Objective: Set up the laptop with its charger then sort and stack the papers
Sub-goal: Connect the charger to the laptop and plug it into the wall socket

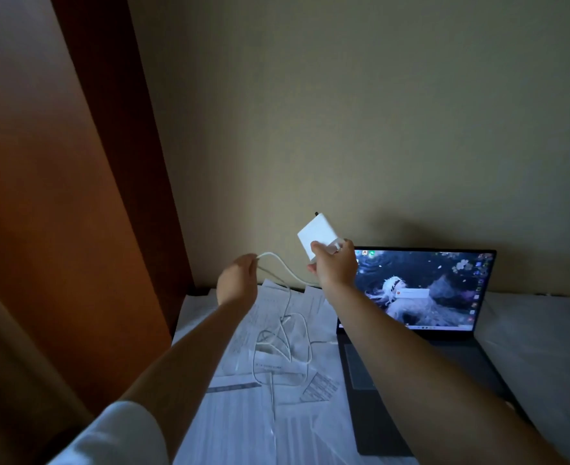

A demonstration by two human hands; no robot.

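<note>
My right hand (334, 263) grips the white charger brick (315, 234) by its lower end, thumb on the near face and fingers curled round the far side, and holds it raised in front of the wall (344, 112), its plug prongs pointing up and away. My left hand (238, 278) is raised beside it, a short way to the left, and pinches the white cable (278, 260) between thumb and fingertips. From that pinch the cable arcs across to the underside of my right hand, then drops in loose tangled loops onto the papers (277, 347). One run of the cable reaches the left edge of the laptop (421, 313); I cannot tell whether it is plugged in there. The laptop stands open on the right part of the table (545, 330), its screen lit and facing me, its keyboard partly covered by my right forearm. The papers lie scattered and overlapping to the left of the laptop, several at skewed angles. A brown wooden panel (75, 196) rises at the left of the table.
</note>
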